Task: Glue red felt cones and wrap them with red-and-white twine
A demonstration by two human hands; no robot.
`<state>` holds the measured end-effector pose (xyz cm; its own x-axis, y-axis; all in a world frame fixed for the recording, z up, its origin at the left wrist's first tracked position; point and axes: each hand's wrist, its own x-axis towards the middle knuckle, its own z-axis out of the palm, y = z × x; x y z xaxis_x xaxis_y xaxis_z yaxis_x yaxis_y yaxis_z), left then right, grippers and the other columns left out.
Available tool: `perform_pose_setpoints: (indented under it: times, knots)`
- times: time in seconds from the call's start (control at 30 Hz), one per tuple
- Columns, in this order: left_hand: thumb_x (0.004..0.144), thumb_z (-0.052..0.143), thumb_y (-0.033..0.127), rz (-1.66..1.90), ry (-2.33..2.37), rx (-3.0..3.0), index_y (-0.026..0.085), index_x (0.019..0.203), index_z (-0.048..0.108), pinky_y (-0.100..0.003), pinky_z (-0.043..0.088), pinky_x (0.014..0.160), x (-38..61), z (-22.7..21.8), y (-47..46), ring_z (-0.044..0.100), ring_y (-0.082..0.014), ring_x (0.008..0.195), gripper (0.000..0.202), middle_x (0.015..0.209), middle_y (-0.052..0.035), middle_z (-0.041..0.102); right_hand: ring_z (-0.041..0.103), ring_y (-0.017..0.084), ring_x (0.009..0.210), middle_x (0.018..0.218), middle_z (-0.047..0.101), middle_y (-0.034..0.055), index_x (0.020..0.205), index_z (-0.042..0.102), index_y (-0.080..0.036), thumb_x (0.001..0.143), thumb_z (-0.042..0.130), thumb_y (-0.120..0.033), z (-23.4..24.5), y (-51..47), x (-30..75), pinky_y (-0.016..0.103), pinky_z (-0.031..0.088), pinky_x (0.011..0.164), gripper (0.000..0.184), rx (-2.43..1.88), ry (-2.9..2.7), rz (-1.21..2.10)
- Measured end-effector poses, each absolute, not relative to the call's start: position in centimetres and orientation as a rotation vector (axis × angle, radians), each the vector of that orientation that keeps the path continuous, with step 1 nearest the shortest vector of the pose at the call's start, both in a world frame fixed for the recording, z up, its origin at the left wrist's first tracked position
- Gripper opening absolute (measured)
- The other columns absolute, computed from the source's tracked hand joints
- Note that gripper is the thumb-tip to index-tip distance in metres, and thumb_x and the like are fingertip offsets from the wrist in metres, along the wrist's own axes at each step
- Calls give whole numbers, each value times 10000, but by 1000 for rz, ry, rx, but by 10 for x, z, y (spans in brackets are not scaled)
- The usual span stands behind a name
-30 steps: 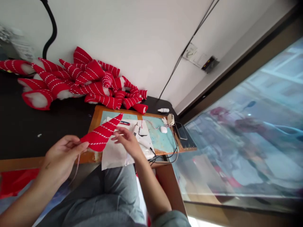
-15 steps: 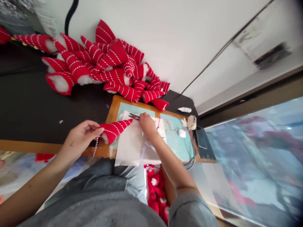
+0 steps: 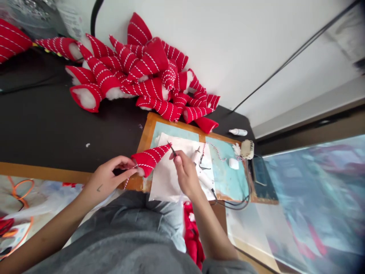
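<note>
While the person sits at a black desk (image 3: 42,129), the head camera looks down at both hands. The left hand (image 3: 107,182) holds a red felt cone with white stitches (image 3: 148,160) near its wide end. Its thumb and fingers are pressed together on the cone, and white fluff pokes out of that end. The cone is held up over the left side of a white paper sheet (image 3: 171,182), and its point faces away from the person. A twisted red and white string (image 3: 124,183) hangs down from the cone. The right hand (image 3: 185,179) pinches a small pair of dark scissors (image 3: 172,150) between thumb and finger, and their tip is right by the cone's point.

The paper lies on a wooden board with a pale blue top (image 3: 173,131) at the near edge of the desk. A white plastic tool with a black cord (image 3: 203,177) lies on the paper. A big pile of red striped cones stuffed with white fluff (image 3: 142,72) sits at the far edge of the desk, against a white wall (image 3: 242,49). A small white bottle (image 3: 238,132) lies past the board, and a dark phone (image 3: 261,179) lies at the right end of the desk.
</note>
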<state>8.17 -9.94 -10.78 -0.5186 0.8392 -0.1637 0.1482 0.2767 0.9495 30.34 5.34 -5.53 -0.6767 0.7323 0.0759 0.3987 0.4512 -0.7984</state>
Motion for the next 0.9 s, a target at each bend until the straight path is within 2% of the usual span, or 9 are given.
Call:
perform_pose_setpoints:
  times: [0.07, 0.17, 0.23, 0.3, 0.4, 0.5, 0.73, 0.9]
  knots:
    - [798, 802, 513, 1270, 1894, 898, 248, 836, 758, -290, 548, 688, 83, -105, -102, 707, -237, 848, 271, 900, -35, 781, 666, 202, 879, 947, 686, 33, 1076, 626, -222, 1149, 361, -580, -52, 29, 305, 313, 471, 795, 451, -854, -2216, 1323]
    - [788, 808, 532, 1337, 1901, 835, 249, 860, 754, -261, 546, 606, 86, -98, -105, 705, -213, 743, 297, 846, -24, 791, 659, 211, 1004, 1100, 700, 58, 1221, 627, -221, 1150, 403, -547, -51, -3, 303, 328, 483, 891, 401, -771, -2149, 1578]
    - [765, 837, 496, 1395, 1897, 763, 246, 880, 751, -258, 561, 600, 87, -92, -106, 699, -201, 693, 289, 804, -15, 789, 655, 225, 1083, 1198, 701, 73, 1301, 611, -237, 1153, 405, -528, -56, -21, 299, 351, 481, 954, 385, -775, -2105, 1709]
    - [753, 848, 466, 1423, 1901, 727, 239, 860, 754, -267, 586, 633, 88, -88, -108, 714, -208, 710, 267, 795, -21, 794, 645, 238, 1098, 1183, 697, 66, 1278, 620, -258, 1144, 414, -550, -67, -35, 292, 372, 475, 978, 381, -797, -2050, 1800]
    - [778, 829, 501, 1387, 1940, 757, 241, 851, 789, -283, 604, 677, 86, -86, -113, 742, -231, 772, 273, 851, -42, 819, 600, 223, 890, 928, 624, 17, 1099, 633, -269, 1098, 437, -671, -93, -52, 277, 356, 474, 845, 447, -853, -1873, 1938]
    - [837, 789, 514, 1321, 2024, 867, 266, 916, 829, -278, 595, 680, 84, -86, -119, 742, -231, 802, 263, 922, -35, 828, 457, 182, 666, 737, 475, -30, 932, 580, -273, 1018, 461, -812, -115, -64, 261, 312, 397, 651, 559, -945, -1606, 2099]
    - [926, 745, 471, 1262, 2114, 1094, 289, 944, 824, -252, 542, 712, 80, -85, -122, 728, -205, 856, 199, 967, -1, 809, 301, 128, 563, 708, 406, -56, 832, 510, -271, 832, 616, -943, -116, -70, 236, 275, 267, 539, 680, -917, -1207, 2271]
    - [924, 737, 468, 1261, 2085, 1117, 291, 921, 818, -276, 530, 752, 78, -84, -120, 733, -219, 861, 195, 957, -8, 810, 270, 118, 561, 687, 381, -64, 807, 505, -261, 816, 652, -932, -110, -68, 227, 263, 225, 532, 687, -914, -1177, 2231]
